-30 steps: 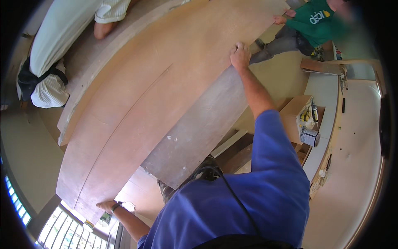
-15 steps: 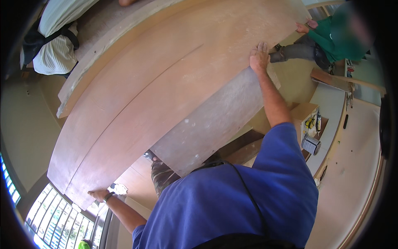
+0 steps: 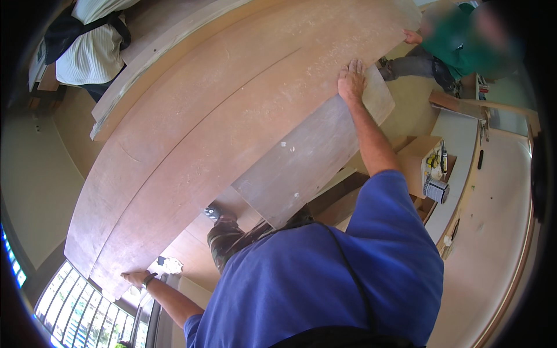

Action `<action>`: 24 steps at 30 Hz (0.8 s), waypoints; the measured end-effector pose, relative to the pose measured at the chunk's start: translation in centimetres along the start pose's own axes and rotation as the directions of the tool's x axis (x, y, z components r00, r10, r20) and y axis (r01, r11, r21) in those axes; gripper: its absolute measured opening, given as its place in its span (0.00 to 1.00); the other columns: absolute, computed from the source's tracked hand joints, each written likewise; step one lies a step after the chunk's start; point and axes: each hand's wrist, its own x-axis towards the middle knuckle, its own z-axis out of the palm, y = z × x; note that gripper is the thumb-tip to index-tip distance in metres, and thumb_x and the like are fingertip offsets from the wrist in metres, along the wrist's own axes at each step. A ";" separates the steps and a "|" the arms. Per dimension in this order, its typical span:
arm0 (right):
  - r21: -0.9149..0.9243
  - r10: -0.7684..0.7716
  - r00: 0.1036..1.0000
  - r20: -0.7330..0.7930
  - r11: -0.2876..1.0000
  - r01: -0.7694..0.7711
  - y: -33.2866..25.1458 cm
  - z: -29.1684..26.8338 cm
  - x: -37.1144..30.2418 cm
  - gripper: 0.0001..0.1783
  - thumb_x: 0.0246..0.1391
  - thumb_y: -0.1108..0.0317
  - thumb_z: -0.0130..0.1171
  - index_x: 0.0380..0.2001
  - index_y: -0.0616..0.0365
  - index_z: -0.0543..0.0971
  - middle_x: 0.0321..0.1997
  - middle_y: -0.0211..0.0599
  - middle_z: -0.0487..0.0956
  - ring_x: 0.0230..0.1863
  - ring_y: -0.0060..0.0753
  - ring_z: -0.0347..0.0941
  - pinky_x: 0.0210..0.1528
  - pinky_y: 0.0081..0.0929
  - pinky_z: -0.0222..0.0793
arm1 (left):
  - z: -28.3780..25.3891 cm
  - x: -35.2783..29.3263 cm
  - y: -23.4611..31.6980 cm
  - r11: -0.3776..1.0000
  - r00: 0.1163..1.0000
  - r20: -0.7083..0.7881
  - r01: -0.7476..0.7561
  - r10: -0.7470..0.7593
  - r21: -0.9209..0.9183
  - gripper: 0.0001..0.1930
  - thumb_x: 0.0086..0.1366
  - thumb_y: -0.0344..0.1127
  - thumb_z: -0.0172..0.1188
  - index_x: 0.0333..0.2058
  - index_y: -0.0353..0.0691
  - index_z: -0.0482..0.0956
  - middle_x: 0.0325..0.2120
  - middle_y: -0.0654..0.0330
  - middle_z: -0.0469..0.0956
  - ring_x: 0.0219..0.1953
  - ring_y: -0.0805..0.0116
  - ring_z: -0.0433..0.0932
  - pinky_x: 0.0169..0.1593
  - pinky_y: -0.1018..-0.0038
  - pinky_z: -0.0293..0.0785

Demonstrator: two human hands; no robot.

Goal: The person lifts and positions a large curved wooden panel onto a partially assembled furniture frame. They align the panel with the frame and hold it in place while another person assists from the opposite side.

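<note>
While the wooden panel (image 3: pixel 220 139) spans eight round to one o'clock, left hand (image 3: pixel 136 278) touches its edge at eight, right hand (image 3: pixel 351 82) lies over it at one; can't say whether either grip pinches. Uneven support, co-worker's hand (image 3: pixel 413 37) toward two included, could twist it.

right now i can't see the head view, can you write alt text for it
A person in a blue shirt has both hands on a large light-brown board: left hand at its lower-left end, right hand farther up its near edge. A greyish panel shows below that edge, and a co-worker in green touches the board at upper right.
</note>
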 end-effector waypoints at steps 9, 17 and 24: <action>-0.007 0.079 0.996 -0.032 0.997 -0.079 -1.3 1.1 -3.0 0.32 0.54 0.54 0.32 0.58 0.65 0.52 0.64 0.45 0.48 0.66 0.42 0.37 0.62 0.45 0.35 | -0.5 1.7 -1.4 0.999 1.000 -0.023 0.018 -0.019 -0.040 0.35 0.50 0.21 0.47 0.58 0.37 0.47 0.56 0.54 0.56 0.56 0.64 0.60 0.58 0.77 0.57; -0.036 0.077 0.997 -0.032 0.996 -0.078 -1.4 0.9 -2.9 0.32 0.53 0.54 0.34 0.57 0.64 0.53 0.64 0.46 0.49 0.66 0.41 0.39 0.62 0.44 0.37 | -3.9 -2.1 2.3 0.996 0.998 -0.067 0.028 -0.022 0.083 0.24 0.60 0.26 0.33 0.57 0.41 0.52 0.54 0.52 0.59 0.53 0.60 0.64 0.56 0.72 0.61; -0.137 0.009 0.998 -0.058 0.990 -0.017 0.5 3.4 -3.3 0.31 0.53 0.55 0.38 0.56 0.63 0.56 0.63 0.49 0.49 0.65 0.46 0.39 0.61 0.48 0.38 | -3.1 -7.3 3.8 0.853 0.943 0.017 -0.308 0.332 0.421 0.37 0.51 0.27 0.55 0.58 0.32 0.46 0.55 0.46 0.57 0.54 0.54 0.63 0.55 0.66 0.62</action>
